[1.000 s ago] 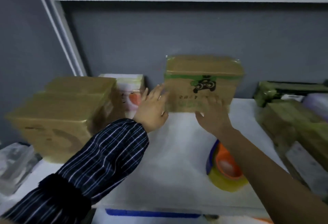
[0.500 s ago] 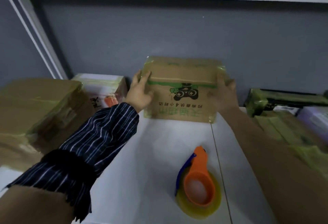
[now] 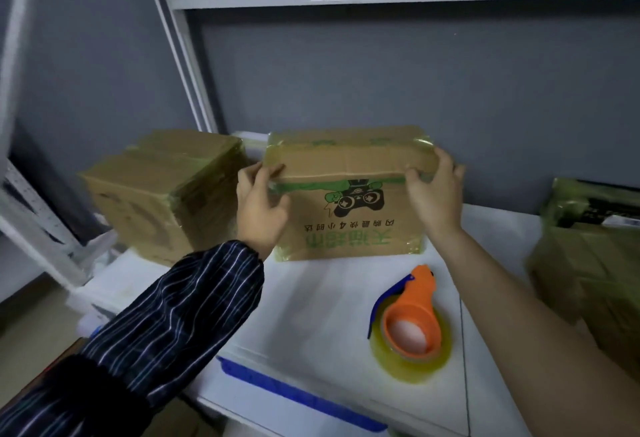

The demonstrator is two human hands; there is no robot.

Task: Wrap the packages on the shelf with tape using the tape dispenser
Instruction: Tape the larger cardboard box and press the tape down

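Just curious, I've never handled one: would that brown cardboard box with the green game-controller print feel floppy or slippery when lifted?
Probably stiff: the brown cardboard box shows straight edges while the left hand and right hand grip its top corners. Its glossy tape wrap may feel slippery. Standing broad on the white shelf, it seems unlikely to tip.

1. A plain grey wall (image 3: 381,73) rises beyond my left hand (image 3: 259,208) and my right hand (image 3: 436,194), well above them both.
2. Far out to the left of my left hand, a white metal frame (image 3: 38,225) slants downward, with a dark gap behind it.
3. Below that frame, low and left of my left hand, lies tan floor (image 3: 31,326).
4. Between the frame and my left hand sits something pale and crumpled (image 3: 100,246), too blurred to name.
5. Nearer me than both hands, a blue strip (image 3: 294,391) runs slantwise under a pale front edge.
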